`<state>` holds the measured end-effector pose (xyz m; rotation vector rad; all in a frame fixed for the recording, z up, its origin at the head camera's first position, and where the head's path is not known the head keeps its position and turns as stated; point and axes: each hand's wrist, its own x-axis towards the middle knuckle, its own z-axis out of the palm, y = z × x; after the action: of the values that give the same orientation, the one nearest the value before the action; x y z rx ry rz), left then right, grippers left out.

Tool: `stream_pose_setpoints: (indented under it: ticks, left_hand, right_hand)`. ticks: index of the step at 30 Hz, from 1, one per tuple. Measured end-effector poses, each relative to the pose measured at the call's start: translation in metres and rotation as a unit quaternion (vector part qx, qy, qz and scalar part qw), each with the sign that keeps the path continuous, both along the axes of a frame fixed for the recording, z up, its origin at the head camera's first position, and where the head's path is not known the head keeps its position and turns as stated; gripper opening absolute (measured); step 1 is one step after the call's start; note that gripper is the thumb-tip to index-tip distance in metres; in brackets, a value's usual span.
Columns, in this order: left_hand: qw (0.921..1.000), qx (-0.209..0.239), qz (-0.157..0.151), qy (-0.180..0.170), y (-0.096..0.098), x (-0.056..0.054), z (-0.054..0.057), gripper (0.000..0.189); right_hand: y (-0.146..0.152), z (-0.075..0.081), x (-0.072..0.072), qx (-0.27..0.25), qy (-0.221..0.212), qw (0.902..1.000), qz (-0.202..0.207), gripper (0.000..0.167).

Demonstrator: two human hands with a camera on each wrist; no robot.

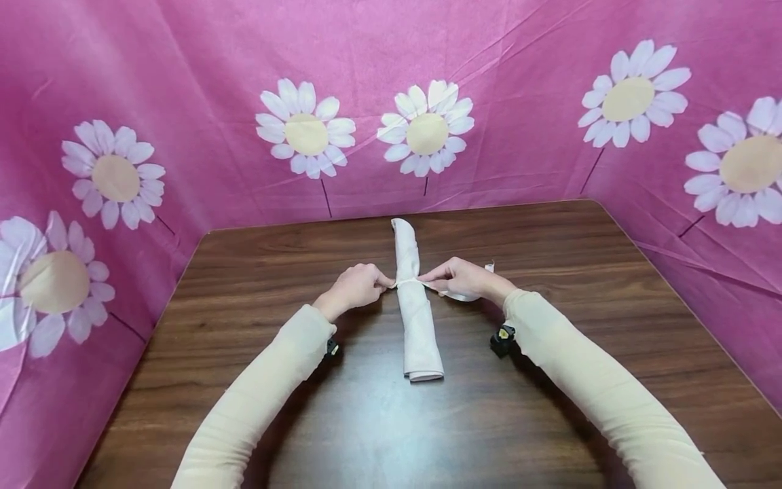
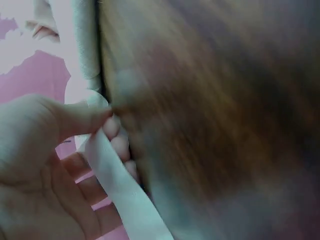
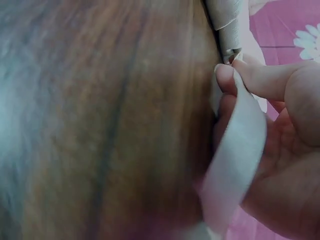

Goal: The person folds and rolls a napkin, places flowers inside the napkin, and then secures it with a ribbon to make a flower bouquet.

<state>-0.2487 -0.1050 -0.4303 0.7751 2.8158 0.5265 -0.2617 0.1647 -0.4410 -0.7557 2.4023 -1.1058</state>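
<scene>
A rolled white cloth [image 1: 418, 333] lies lengthwise on the wooden table, with a white ribbon [image 1: 408, 281] across its middle. On the left side of the roll, my left hand [image 1: 357, 285] pinches one end of the ribbon between thumb and fingers; in the left wrist view the ribbon [image 2: 122, 192] trails down past the palm. Opposite it, my right hand [image 1: 461, 277] pinches the other part close to the roll. The right wrist view shows that ribbon length [image 3: 237, 150] hanging in a curve from the fingertips, with the cloth roll [image 3: 223, 22] just beyond.
The brown wooden table [image 1: 244, 272] has its far edge against a pink curtain [image 1: 366, 41] printed with large white daisies. The ribbon's loose tail [image 1: 464, 297] lies to the right of the roll. A small black camera [image 1: 503, 341] sits at the right wrist.
</scene>
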Motion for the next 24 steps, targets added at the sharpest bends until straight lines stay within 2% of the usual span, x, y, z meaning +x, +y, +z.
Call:
stream_pose_setpoints:
  ticks: [2,5,8,11,12,16,21,24]
  left_hand:
    - [0.9987,0.040,0.000,-0.033,-0.005,0.000,0.002,0.030]
    - [0.9871,0.116,0.015,-0.110,-0.015,0.005,0.006,0.034]
    - [0.9617,0.186,0.039,-0.197,-0.025,0.013,0.012,0.038]
    - [0.9411,0.228,0.056,-0.244,-0.032,0.022,0.016,0.041]
    - [0.9368,0.234,0.058,-0.253,-0.034,0.025,0.017,0.041]
    - [0.9285,0.244,0.060,-0.273,-0.042,0.038,0.017,0.038]
    - [0.9169,0.265,0.052,-0.294,-0.054,0.053,0.014,0.032]
    - [0.9146,0.267,0.059,-0.297,-0.061,0.060,0.010,0.026]
  right_hand:
    - [0.001,0.005,0.002,0.009,0.010,0.9999,0.006,0.031]
    - [0.005,0.012,0.004,0.018,0.010,0.9998,0.007,0.033]
    - [0.011,0.019,0.007,0.020,-0.017,0.9997,-0.006,0.032]
    - [0.019,0.024,0.011,0.011,-0.063,0.9975,-0.029,0.031]
    - [0.021,0.025,0.012,0.007,-0.078,0.9963,-0.034,0.030]
    - [0.030,0.025,0.018,-0.003,-0.122,0.9918,-0.037,0.030]
    - [0.040,0.021,0.026,0.017,-0.093,0.9955,-0.004,0.026]
    - [0.045,0.021,0.034,0.039,-0.064,0.9970,0.018,0.019]
